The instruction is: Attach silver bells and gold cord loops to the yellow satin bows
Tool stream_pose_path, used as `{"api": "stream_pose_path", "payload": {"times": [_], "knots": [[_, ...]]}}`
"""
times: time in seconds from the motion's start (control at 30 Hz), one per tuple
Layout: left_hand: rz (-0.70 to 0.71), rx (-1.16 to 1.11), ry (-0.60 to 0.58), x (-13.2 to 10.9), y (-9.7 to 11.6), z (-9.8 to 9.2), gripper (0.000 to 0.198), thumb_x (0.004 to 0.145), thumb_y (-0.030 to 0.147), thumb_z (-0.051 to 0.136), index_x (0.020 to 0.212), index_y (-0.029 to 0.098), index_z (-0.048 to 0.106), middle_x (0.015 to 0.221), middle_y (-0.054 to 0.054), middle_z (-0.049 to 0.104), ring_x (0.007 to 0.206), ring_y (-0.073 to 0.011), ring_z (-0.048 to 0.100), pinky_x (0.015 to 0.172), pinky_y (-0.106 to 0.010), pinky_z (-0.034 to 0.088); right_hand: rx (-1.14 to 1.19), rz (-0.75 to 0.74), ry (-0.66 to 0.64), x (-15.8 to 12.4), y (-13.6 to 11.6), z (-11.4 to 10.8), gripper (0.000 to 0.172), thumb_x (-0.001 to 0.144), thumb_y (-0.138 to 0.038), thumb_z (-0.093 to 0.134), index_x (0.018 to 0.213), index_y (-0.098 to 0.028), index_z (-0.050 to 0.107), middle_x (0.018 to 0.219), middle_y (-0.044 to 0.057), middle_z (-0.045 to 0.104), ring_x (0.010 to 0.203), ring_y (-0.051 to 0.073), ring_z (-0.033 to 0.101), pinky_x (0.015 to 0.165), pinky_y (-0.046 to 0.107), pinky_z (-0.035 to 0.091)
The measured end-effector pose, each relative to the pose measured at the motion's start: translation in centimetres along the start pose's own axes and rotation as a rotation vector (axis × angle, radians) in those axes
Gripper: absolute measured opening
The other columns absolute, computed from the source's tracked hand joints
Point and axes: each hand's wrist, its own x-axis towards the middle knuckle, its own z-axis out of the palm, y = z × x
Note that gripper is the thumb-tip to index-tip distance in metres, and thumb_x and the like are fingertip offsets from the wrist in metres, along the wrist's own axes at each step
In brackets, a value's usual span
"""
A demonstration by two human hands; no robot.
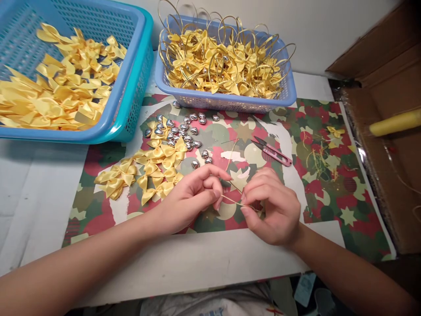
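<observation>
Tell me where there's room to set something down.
Room: the patterned paper below the thread scraps, right of the right hand; the white tabletop between the stacked baskets and left forearm. Crowded: beyond the left hand, with yellow bows and silver bells; gold cord spans the hands.

White table, pale wall, brown cardboard at the right.
From my remote seat I see a plain wall [312, 39] behind the white table [36, 184], whose patterned covering [351, 197] is torn in places; light falls softly, while the cardboard [391, 66] sinks into shadow along its far right.
</observation>
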Motion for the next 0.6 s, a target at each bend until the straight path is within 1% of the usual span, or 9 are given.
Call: {"api": "stream_pose_path", "payload": {"times": [0.17, 0.33, 0.6], "knots": [[-0.008, 0.018, 0.002, 0.03, -0.04, -0.07, 0.014, 0.089, 0.017, 0.049, 0.101, 0.020, 0.053, 0.063, 0.005, 0.054, 0.053, -0.0090, 0.042, 0.052, -0.021, 0.034, 0.034, 0.074, 0.006, 0.08, 0.01, -0.07, 0.009, 0.074, -0.013, 0.057, 0.070, -0.021, 0.056, 0.063, 0.000, 0.060, 0.061, 0.015, 0.053, 0.065, 0.035, 0.042], [-0.003, 0.018, -0.003, -0.06, 0.11, -0.07, 0.014, 0.088, 0.016, 0.048, 0.101, 0.020, 0.052, 0.063, 0.006, 0.054, 0.051, -0.0082, 0.040, 0.052, -0.021, 0.034, 0.036, 0.091, -0.008, 0.11, 0.09, -0.01, 0.010, 0.073, -0.011, 0.057, 0.071, -0.020, 0.056, 0.064, 0.000, 0.060, 0.062, 0.015, 0.053, 0.067, 0.036, 0.042], [-0.006, 0.032, -0.002, 0.03, 0.22, -0.03, 0.014, 0.088, 0.018, 0.048, 0.101, 0.020, 0.052, 0.063, 0.005, 0.054, 0.052, -0.0092, 0.041, 0.052, -0.022, 0.033, 0.023, 0.117, -0.009, 0.06, 0.09, 0.01, 0.009, 0.074, -0.012, 0.058, 0.070, -0.021, 0.057, 0.065, -0.001, 0.061, 0.062, 0.015, 0.054, 0.066, 0.035, 0.042]]}}
